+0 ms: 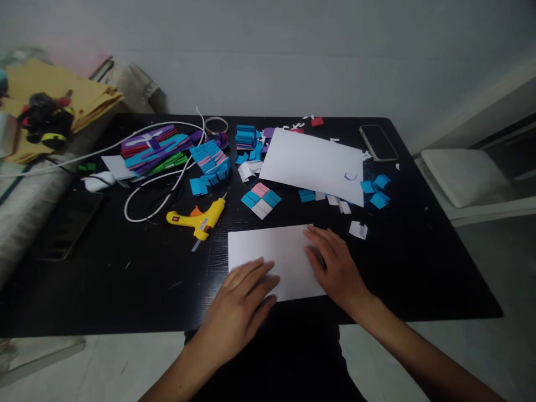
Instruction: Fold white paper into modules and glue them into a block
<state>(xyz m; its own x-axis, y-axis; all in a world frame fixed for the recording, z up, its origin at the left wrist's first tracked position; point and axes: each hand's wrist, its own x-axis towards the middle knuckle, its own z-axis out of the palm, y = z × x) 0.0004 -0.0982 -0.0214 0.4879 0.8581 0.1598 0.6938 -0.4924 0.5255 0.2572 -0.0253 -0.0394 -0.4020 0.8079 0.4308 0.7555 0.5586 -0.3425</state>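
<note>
Sheet [288, 273] lies flat at bottom ctr of the frame, long side across, on the black table [419, 268], near its front edge. L hand [240, 304] is on the sheet's left part, palm down, fingers out & a bit apart, w/ no grip on it. R hand [339, 273] is on the sheet's right side, fingers out too, tips near the top right corner, thumb lower down on the white; it looks like it just rests there. Sheet is btwn the 2 hands.

Just above the sheet, mid-frame, is a square [262, 200] made of 4 folded bits: 1 pink, 2 blue, 1 white. Left of it: yellow glue gun [205, 219], lying on its side, nose to upper right. Above & right of the square is a big sheet [312, 162], tilted, w/ a small purple mark at its lower right & paper bits poking out around it. Blue bits [379, 198] sit just right of it; 1 white bit [359, 229] lies below.

Upper left of ctr: blue & pink stack [211, 159], then a pile of color strips [154, 148], w/ a white cord [142, 192] looped round. Phone [378, 143] is at upper right, yellow bag [84, 92] at upper left.
</note>
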